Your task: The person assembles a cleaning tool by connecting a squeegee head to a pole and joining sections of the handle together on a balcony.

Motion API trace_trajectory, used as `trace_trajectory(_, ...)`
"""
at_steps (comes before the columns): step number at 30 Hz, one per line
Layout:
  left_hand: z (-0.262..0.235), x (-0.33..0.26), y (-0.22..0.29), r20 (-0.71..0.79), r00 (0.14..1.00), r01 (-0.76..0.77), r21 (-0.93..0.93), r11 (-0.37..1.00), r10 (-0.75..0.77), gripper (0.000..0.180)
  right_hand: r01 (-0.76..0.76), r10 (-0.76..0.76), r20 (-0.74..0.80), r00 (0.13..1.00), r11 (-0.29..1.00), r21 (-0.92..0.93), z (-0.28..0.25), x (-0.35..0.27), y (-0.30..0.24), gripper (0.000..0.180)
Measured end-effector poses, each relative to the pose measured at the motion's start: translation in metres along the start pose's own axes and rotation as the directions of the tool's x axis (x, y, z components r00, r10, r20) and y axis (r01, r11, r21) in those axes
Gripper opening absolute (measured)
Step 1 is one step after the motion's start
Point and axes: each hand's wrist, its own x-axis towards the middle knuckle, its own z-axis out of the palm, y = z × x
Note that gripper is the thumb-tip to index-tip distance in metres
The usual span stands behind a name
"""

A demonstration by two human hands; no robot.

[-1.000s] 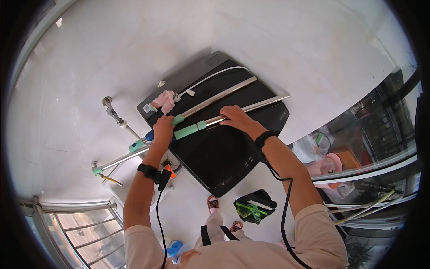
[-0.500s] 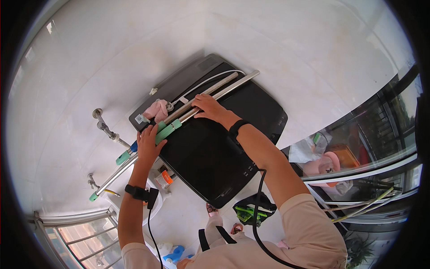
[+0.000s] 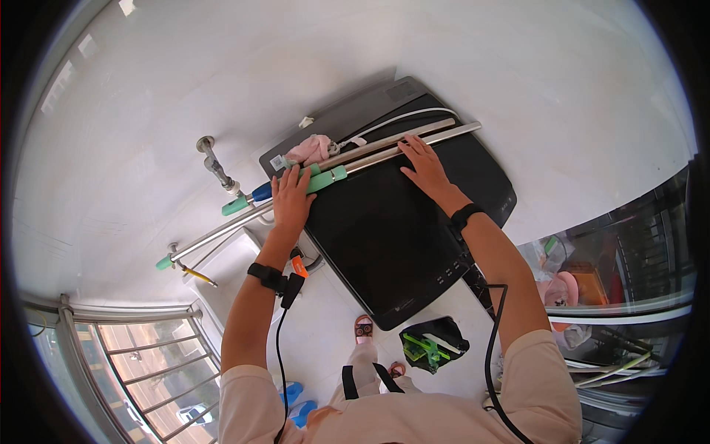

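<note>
Two metal poles with green fittings lie side by side across the back of a black washing machine's lid (image 3: 384, 237). The front pole (image 3: 444, 136) is longer and reaches past the machine on the left; the rear pole (image 3: 399, 142) has a blue section. My left hand (image 3: 292, 200) rests with fingers outstretched over the green fittings. Spread fingers of my right hand (image 3: 427, 170) touch the front pole near its right part, without wrapping round it. Behind the poles lie a pink cloth (image 3: 309, 149) and a white cable (image 3: 399, 118).
A wall tap (image 3: 214, 163) sticks out left of the machine, above a white sink (image 3: 229, 259). On the floor in front is a black bag with green items (image 3: 433, 344). A barred window (image 3: 159, 362) is at lower left, and glass panels (image 3: 629, 259) stand at right.
My right hand has loosened from round the poles, its fingers now spread on the front one. The poles sit more evenly along the machine's back. The whole view has shifted.
</note>
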Motion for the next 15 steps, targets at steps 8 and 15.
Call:
trace_trajectory(8, -0.005, -0.005, 0.005, 0.005, 0.999, -0.052, -0.034, 0.998, 0.052, 0.064, -0.047, 0.048, 0.072, 0.996, 0.999, -0.017, -0.015, -0.015, 0.005, 0.057)
trace_trajectory(15, -0.016, -0.011, 0.001, 0.037, 0.999, -0.020, -0.056, 0.998, 0.022, 0.072, -0.014, 0.014, 0.000, 1.000, 1.000, 0.013, -0.015, -0.016, 0.004, 0.058)
